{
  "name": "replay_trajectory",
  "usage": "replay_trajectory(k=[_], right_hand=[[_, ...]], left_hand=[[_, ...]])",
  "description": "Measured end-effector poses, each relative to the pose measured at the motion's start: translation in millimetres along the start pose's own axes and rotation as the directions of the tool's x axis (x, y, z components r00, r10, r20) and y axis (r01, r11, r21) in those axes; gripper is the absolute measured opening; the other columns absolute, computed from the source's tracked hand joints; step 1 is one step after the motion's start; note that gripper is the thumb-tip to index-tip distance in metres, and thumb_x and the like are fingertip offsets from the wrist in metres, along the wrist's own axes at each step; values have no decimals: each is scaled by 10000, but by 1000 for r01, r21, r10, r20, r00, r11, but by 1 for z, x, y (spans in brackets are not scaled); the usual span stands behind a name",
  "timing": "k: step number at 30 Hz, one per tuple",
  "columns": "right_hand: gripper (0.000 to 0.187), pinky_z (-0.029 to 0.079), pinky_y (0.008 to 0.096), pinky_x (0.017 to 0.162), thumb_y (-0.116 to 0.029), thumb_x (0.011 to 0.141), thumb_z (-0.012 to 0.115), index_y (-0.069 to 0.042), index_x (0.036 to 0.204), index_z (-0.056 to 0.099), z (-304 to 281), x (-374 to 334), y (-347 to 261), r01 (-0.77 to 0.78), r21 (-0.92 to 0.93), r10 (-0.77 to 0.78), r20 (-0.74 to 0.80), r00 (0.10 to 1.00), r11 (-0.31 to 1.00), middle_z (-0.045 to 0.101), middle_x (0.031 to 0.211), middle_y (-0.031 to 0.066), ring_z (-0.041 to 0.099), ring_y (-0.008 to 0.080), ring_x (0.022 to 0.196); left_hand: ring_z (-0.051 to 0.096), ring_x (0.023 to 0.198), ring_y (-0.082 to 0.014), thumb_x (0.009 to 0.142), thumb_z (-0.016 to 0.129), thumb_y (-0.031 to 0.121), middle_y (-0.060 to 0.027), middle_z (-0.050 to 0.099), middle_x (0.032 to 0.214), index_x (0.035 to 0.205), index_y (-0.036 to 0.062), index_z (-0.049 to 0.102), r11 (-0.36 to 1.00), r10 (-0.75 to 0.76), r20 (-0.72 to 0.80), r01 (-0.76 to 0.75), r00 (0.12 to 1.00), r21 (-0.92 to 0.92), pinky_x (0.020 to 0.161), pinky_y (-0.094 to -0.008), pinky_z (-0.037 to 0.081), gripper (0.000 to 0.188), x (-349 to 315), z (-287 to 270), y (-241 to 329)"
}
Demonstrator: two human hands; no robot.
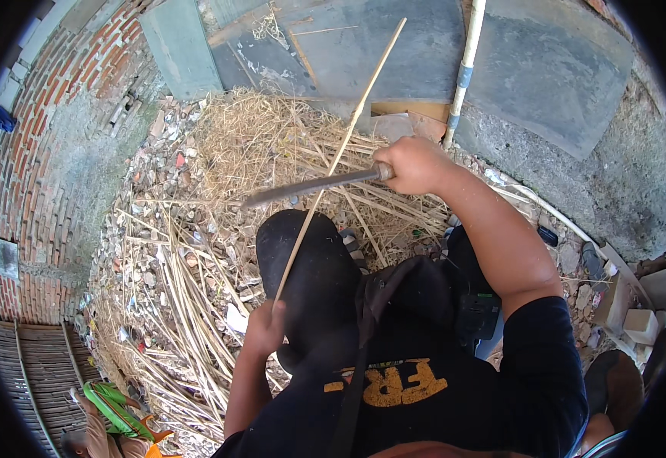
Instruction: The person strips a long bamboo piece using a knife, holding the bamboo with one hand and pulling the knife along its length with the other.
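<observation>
While left grip [264, 330] clasps one stick [339, 153], right grip [415, 166] clutches one long knife [295, 190]

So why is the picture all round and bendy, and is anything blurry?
In the head view, the wide fisheye lens bends the brick wall and leaves black corners; also in the head view, the blade in the right hand looks slightly smeared, perhaps motion blur.

Reaches forward with the right arm [501, 240], bent at the elbow, and clenches the right hand [415, 166] into a fist. Holds the left hand [264, 330] lower and farther back, curled, with the thumb [278, 308] pointing forward.
</observation>
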State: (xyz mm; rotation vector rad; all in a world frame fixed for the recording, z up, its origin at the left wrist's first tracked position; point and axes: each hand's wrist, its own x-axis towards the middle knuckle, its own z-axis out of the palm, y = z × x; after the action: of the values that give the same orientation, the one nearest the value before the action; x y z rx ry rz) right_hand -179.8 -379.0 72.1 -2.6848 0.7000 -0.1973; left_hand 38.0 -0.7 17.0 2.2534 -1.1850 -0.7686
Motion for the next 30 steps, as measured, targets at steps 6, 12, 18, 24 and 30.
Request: replay_trajectory(k=[6, 12, 18, 24, 30], right_hand=[[232, 531, 475, 746, -193, 744, 709, -84, 949, 689, 1, 5, 16, -58, 36, 58, 0, 998, 998, 688, 798, 157, 674, 370, 819], [230, 537, 485, 777, -178, 724, 685, -89, 935, 688, 13, 8, 24, -68, 133, 77, -64, 995, 989, 690, 835, 175, 677, 378, 854], [157, 542, 471, 749, -170, 725, 687, -134, 877, 677, -3, -2, -17, -9, -45, 12, 66, 998, 999, 699, 824, 133, 688, 344, 841], [220, 527, 487, 724, -186, 721, 709, -118, 929, 686, 3, 7, 9, -47, 67, 44, 40, 998, 997, 680, 785, 167, 674, 379, 805], [252, 529, 488, 740, -212, 741, 728, -89, 957, 688, 13, 7, 25, -48, 90, 55, -78, 995, 995, 679, 782, 183, 668, 393, 816]], left_hand=[[611, 729, -445, 1035, 443, 370, -271, 607, 760, 890, -36, 591, 1000, 6, -7, -6, 1000, -5, 686, -473, 471, 456, 1, 2, -1], [605, 724, -447, 1037, 441, 367, -271, 599, 751, 865, -34, 582, 1000, 2, -33, -2, 999, 12, 680, -475, 468, 459, 0, 2, 3], [568, 697, -345, 1041, 440, 391, -202, 570, 708, 835, -25, 571, 1000, -13, -18, 13, 1000, -6, 649, -433, 452, 482, 1, 3, 2], [604, 728, -453, 1035, 447, 346, -273, 601, 747, 853, -33, 582, 1000, -21, -30, 21, 999, -6, 681, -475, 469, 442, 1, 6, -3], [600, 724, -455, 1038, 441, 351, -271, 597, 740, 854, -31, 582, 1000, 2, -36, -3, 999, -23, 678, -476, 465, 448, 1, 7, -4]])
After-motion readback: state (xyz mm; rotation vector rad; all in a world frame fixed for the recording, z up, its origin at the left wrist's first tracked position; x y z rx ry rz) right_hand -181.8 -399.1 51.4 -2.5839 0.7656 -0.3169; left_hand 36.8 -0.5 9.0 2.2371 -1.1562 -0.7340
